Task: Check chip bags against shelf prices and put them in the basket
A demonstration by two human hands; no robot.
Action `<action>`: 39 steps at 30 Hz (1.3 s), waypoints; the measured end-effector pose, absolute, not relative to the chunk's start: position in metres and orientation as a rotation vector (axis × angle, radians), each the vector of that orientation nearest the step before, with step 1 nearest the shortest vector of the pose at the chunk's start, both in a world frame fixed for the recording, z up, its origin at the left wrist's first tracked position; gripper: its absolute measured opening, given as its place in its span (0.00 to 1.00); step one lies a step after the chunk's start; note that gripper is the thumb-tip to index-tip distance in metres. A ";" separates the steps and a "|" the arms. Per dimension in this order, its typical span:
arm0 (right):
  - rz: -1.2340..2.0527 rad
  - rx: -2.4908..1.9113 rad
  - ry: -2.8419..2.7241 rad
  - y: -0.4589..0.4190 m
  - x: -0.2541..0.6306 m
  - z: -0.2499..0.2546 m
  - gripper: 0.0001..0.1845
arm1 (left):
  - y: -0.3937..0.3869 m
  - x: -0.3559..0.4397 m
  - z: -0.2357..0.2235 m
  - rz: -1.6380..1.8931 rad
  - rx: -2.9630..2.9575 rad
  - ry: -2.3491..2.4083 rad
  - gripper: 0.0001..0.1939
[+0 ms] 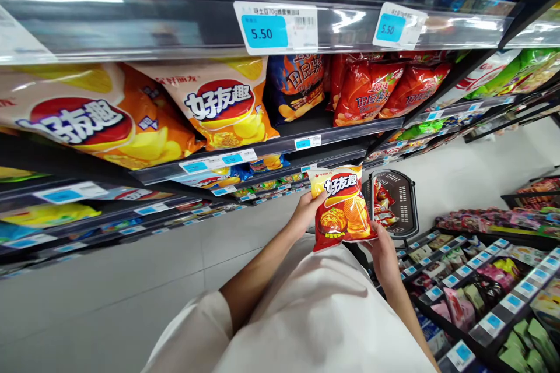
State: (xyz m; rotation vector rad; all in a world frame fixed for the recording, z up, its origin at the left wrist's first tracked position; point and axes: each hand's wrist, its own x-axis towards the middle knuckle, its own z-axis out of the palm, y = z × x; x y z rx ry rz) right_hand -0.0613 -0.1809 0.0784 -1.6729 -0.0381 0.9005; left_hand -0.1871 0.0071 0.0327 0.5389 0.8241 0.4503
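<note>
A red and yellow bag of crisps [343, 207] is held up in front of me by both hands. My left hand [306, 210] grips its left edge, fingers curled round it. My right hand [382, 253] holds the lower right corner from below. Behind the bag, a black shopping basket [405, 198] with a few red packets inside sits on the floor. Matching orange crisp bags [223, 102] stand on the shelf at the upper left.
Shelves of snack bags [371, 90] with blue 5.50 price tags [265, 30] run along the left and top. A low rack of sweets [481, 280] fills the lower right. Pale tiled floor [472, 169] forms the aisle between them.
</note>
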 end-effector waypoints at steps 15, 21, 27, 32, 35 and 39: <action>0.794 -1.759 -0.163 -0.190 -0.060 0.082 0.27 | -0.003 -0.170 0.041 0.199 0.622 0.816 0.36; 0.778 -1.709 -0.115 -0.201 -0.047 0.079 0.28 | -0.010 -0.148 0.043 0.161 0.640 0.811 0.35; 0.782 -1.658 -0.086 -0.207 -0.017 0.087 0.27 | -0.018 -0.122 0.047 0.148 0.697 0.794 0.33; 0.769 -1.657 -0.087 -0.215 0.016 0.091 0.26 | -0.026 -0.095 0.054 0.151 0.766 0.800 0.34; 0.800 -1.641 -0.127 -0.223 0.037 0.085 0.25 | -0.032 -0.078 0.055 0.140 0.802 0.834 0.34; 0.849 -1.624 -0.185 -0.233 0.066 0.078 0.22 | -0.043 -0.059 0.055 0.149 0.850 0.877 0.33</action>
